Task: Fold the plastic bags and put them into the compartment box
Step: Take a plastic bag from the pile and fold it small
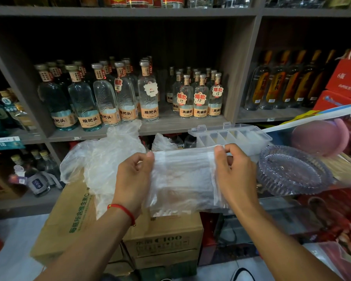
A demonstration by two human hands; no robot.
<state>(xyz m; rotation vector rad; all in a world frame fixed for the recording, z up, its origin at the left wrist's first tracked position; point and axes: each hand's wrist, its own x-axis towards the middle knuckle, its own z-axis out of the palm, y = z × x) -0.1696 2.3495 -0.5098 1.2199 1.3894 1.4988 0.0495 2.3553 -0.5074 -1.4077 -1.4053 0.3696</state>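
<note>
The plastic bag is held up flat between both hands, just in front of the compartment box. Its upper left corner is pinched by the left hand, thumb on top and fingers curled behind; its upper right corner is gripped the same way by the right hand. The sheet is drawn taut across the top, and vertical creases can be made out near each hand, so a fold lengthways appears to be under way and not yet finished.

The compartment box is seen open, lid tipped back, standing just beyond the bag's top edge. Whether anything has been placed in its cells cannot be told: the plastic is clear and the cells are pale.

Plenty is judged to be left. A loose heap of crumpled bags lies unfolded on the cardboard carton to the left, touching the held bag's left side. A ribbed glass dish sits to the right of the box, well out of play.

So: one bag mid-fold, none seen stored, a pile waiting.
</note>
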